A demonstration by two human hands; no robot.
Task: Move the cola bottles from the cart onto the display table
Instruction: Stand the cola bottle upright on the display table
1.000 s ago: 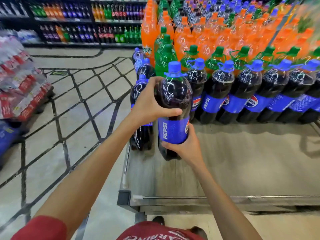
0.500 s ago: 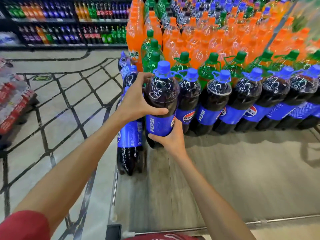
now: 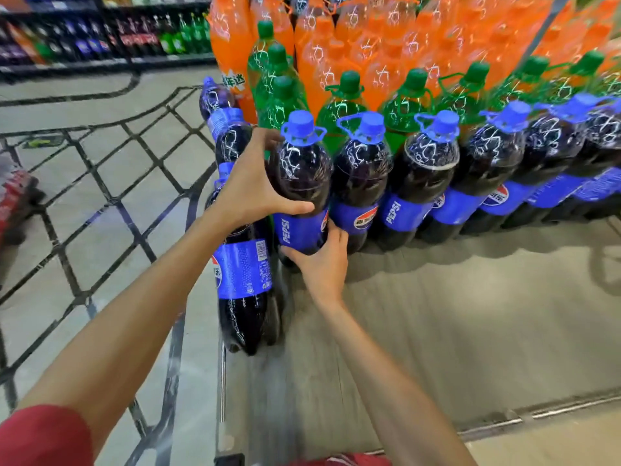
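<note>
A large cola bottle (image 3: 300, 183) with a blue cap and blue label stands at the left end of a row of like cola bottles (image 3: 423, 176) on the grey display table (image 3: 453, 314). My left hand (image 3: 252, 186) grips its dark upper body, thumb across the front. My right hand (image 3: 322, 264) holds its lower part just under the label. Another cola bottle (image 3: 243, 274) stands at the table's left edge, just left of the held one. The cart is out of view.
Green bottles (image 3: 346, 102) and orange bottles (image 3: 386, 45) fill the table behind the cola row. The tiled floor (image 3: 100, 183) with dark lines lies to the left. Drink shelves (image 3: 100, 35) line the back wall. Red packs (image 3: 13, 196) sit at far left.
Both hands carried the bottle forward from the table's front into the left end of the cola row. My view has come closer to the table.
</note>
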